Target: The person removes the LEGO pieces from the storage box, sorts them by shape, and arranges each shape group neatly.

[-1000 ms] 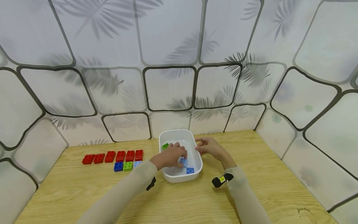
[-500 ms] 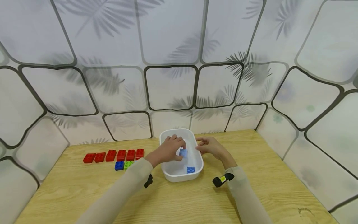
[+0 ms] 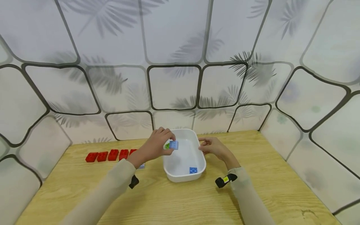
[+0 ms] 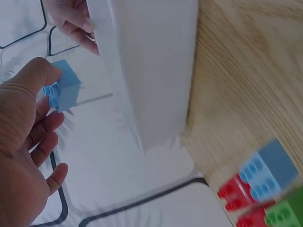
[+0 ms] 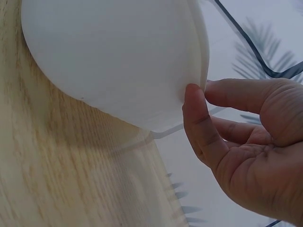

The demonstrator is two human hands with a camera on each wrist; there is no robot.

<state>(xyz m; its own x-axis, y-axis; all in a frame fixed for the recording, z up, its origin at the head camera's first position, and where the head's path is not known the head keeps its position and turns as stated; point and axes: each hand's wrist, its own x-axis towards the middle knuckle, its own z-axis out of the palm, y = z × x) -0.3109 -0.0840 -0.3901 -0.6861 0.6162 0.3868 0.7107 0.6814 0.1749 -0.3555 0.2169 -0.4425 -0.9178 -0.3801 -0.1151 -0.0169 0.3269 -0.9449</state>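
My left hand [image 3: 157,145] pinches a light blue toy building block [image 3: 173,145] between thumb and fingers, raised over the left side of a white plastic tub [image 3: 182,179]. In the left wrist view the block [image 4: 68,85] shows its studs towards the palm. With thumb and index finger, my right hand [image 3: 214,147] pinches the tub's right rim, as the right wrist view of the tub [image 5: 109,56] shows. Inside the tub a blue block [image 3: 193,170] lies near the front, and a green block [image 3: 167,146] is partly hidden behind the held one.
A row of several red blocks [image 3: 113,154] stands on the wooden table [image 3: 168,203] to the left, partly covered by my left arm. A light blue block [image 4: 270,170] and a green block [image 4: 284,213] sit before it. A patterned cloth wall [image 3: 174,87] rises behind.
My left hand has picked the light blue block up from the tub's floor and moved it up and left towards the rim. The right hand keeps its place on the tub.
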